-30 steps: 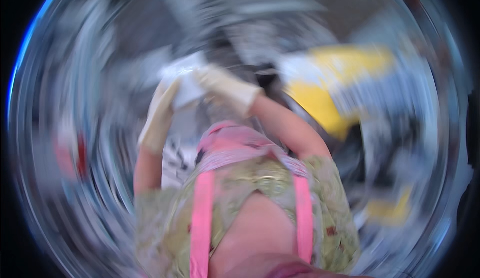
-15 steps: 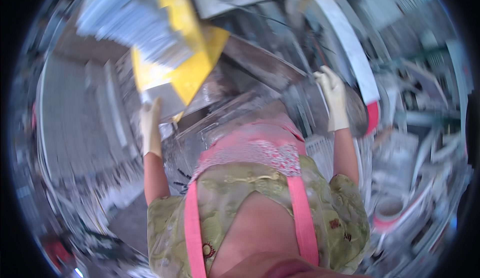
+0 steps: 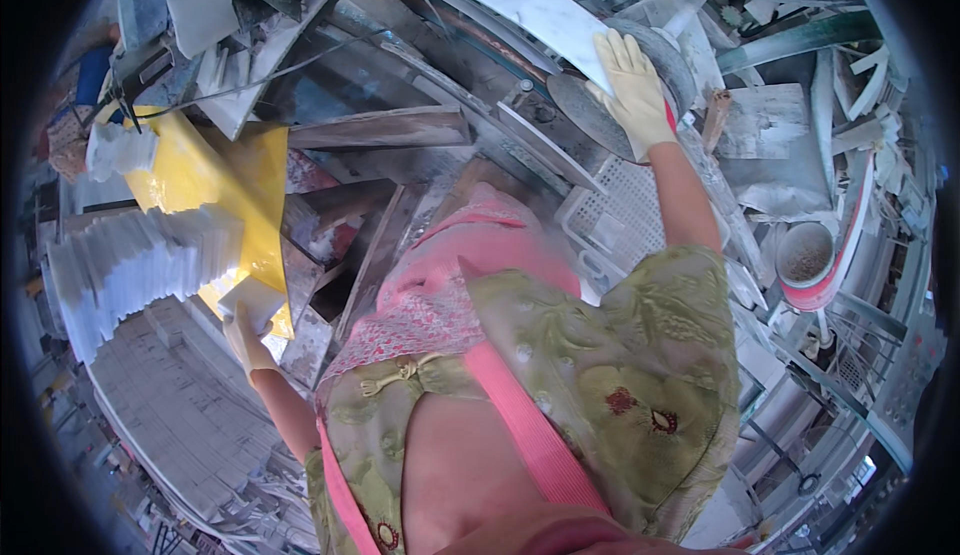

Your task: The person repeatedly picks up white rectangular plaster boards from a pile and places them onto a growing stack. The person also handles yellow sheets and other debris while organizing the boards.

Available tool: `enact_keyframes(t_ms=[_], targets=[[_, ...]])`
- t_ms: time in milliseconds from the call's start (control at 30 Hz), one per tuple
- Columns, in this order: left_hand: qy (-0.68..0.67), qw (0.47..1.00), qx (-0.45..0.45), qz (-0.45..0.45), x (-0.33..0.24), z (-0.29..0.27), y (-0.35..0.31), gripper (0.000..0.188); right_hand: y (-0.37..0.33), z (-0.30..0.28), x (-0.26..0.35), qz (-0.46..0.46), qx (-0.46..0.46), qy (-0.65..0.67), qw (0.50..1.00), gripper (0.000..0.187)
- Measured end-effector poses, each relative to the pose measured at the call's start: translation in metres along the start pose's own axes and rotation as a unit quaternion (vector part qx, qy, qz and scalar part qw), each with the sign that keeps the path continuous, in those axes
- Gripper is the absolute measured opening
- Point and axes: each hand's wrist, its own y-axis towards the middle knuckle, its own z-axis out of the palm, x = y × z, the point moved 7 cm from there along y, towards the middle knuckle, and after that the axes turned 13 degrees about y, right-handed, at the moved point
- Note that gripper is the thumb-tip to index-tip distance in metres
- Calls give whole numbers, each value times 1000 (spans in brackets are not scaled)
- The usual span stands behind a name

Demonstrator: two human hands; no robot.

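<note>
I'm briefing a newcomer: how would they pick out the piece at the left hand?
Find the bright yellow sheet on the left, with a row of thin pale slabs reaching across it. Near its lower end, the gloved left hand touches a small, squarish pale piece. It shows one broad face, while the slabs stand packed, edges showing.

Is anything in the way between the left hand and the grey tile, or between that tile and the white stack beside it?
Nothing visible: the gloved left hand appears to touch the grey tile, and only the yellow surface shows between that tile and the stack of white slabs.
</note>
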Motion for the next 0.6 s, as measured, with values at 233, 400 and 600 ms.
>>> enact_keyframes(t_ms=[233, 400, 600], targets=[[-18, 999, -31, -23, -2, 1, -8, 43, 29, -19, -8, 3, 14, -37, 999, 69], [-17, 997, -56, -55, 10, 2, 0, 42, 61, 9, 18, -66, 92, -143, 983, 79], [-33, 997, -67, -34, 9, 4, -5, 42, 64, 15, 19, -49, 146, -51, 987, 89]])
